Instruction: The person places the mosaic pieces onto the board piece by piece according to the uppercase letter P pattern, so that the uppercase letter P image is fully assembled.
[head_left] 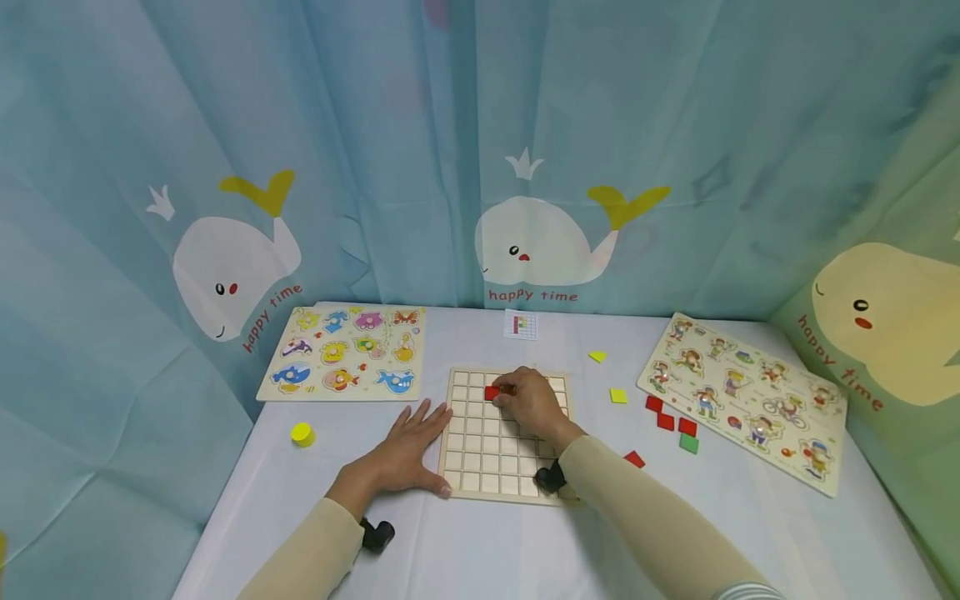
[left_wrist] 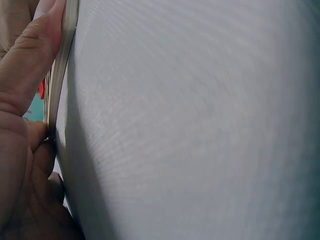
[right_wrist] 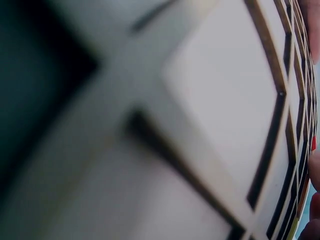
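Observation:
A wooden grid board (head_left: 480,492) with square cells lies mid-table. My left hand (head_left: 405,454) is spread along its left side, fingertips at the upper left edge and thumb by the lower left corner. In the left wrist view, the thumb (left_wrist: 30,60) presses along the board's side. My right hand (head_left: 531,404) reaches over the board and pinches a red square tile (head_left: 491,392) at a cell in the second row from the top. The right wrist view shows the cells up close, with fingertips (right_wrist: 314,170) beside a sliver of red.
A small printed grid card (head_left: 521,324) lies behind the board. Animal (head_left: 375,392) and people (head_left: 750,392) peg puzzles lie at left and right. Loose red tiles (head_left: 665,422), a green tile (head_left: 688,443) and yellow pieces (head_left: 618,396) are to the right; a yellow cylinder (head_left: 303,434) stands left.

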